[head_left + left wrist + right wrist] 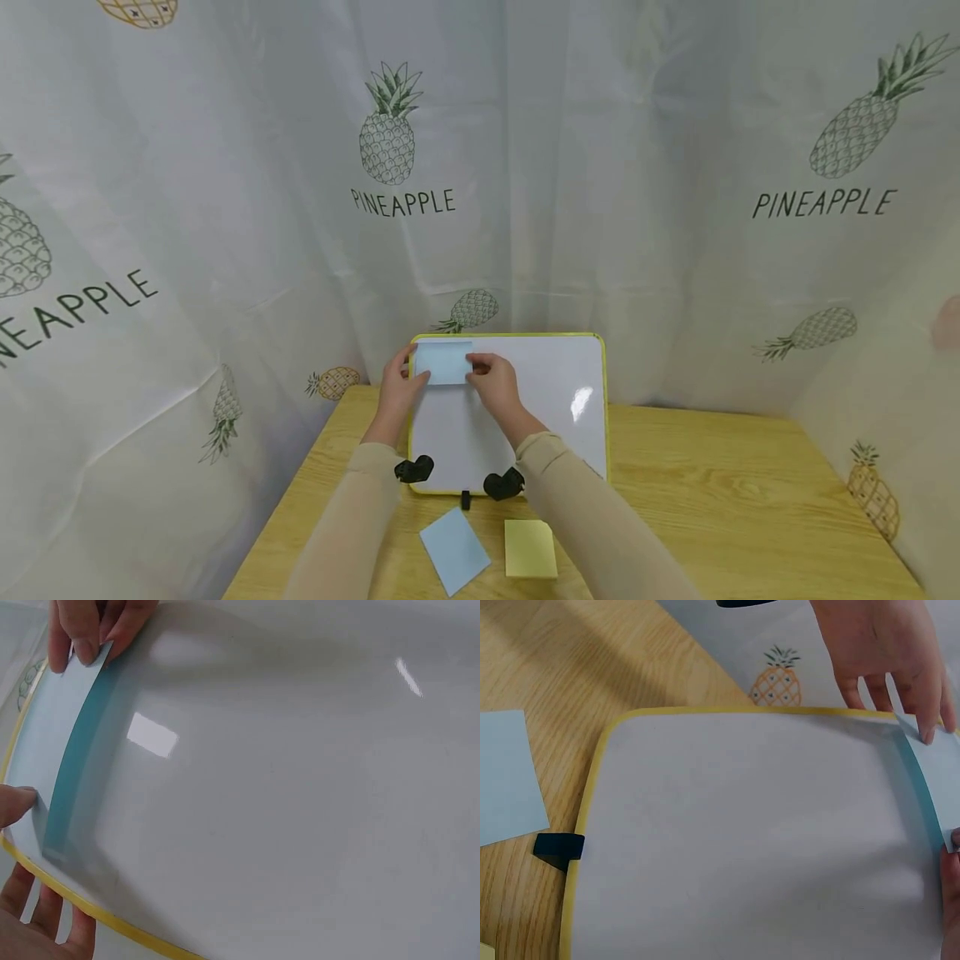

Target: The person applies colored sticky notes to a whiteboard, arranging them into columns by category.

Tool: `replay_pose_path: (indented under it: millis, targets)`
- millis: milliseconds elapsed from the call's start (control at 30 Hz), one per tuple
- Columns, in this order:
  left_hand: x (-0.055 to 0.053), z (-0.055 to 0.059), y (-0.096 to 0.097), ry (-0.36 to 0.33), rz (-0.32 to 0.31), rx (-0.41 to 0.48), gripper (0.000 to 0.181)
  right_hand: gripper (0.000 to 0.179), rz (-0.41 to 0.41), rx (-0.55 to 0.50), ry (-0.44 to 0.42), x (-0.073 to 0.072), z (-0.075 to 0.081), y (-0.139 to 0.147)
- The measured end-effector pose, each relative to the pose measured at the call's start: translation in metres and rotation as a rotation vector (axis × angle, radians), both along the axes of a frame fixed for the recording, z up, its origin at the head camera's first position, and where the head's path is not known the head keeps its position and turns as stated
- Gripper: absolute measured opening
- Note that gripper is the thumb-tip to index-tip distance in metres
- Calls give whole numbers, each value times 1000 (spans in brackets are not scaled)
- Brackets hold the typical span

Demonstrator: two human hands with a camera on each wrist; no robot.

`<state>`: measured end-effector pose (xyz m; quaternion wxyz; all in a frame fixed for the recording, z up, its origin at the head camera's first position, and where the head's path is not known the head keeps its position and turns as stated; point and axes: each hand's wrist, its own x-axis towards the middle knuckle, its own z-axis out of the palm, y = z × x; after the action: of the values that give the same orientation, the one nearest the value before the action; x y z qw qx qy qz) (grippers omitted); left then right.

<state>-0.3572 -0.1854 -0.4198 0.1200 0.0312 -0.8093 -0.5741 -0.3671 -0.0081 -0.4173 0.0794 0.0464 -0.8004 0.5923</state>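
Note:
A light blue sticky note [444, 363] lies against the upper left corner of a yellow-framed whiteboard [540, 417]. Its lower edge bows away from the board, showing a deeper blue underside in the left wrist view. My left hand [399, 385] is at the note's left end, thumb pressing its face while the other fingers [46, 911] reach behind the board's yellow edge. At the opposite end, my right hand [495, 385] pinches the note's right edge between thumb and fingertips [87, 651].
On the wooden table [697, 492] before the board lie a blue pad or sheet [455, 550] and a yellow sticky pad [530, 548]. A black tab [466, 500] juts from the board's lower edge. A pineapple-print curtain [570, 208] hangs close behind.

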Motion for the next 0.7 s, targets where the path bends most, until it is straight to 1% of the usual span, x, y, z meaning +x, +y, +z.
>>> replay_pose_path:
  millis: [367, 700]
  targets:
    - [3, -1, -2, -1, -2, -21, 62, 33, -23, 86, 4, 7, 6, -4]
    - [4, 4, 2, -19, -1, -31, 61, 35, -34, 161, 32, 4, 7, -4]
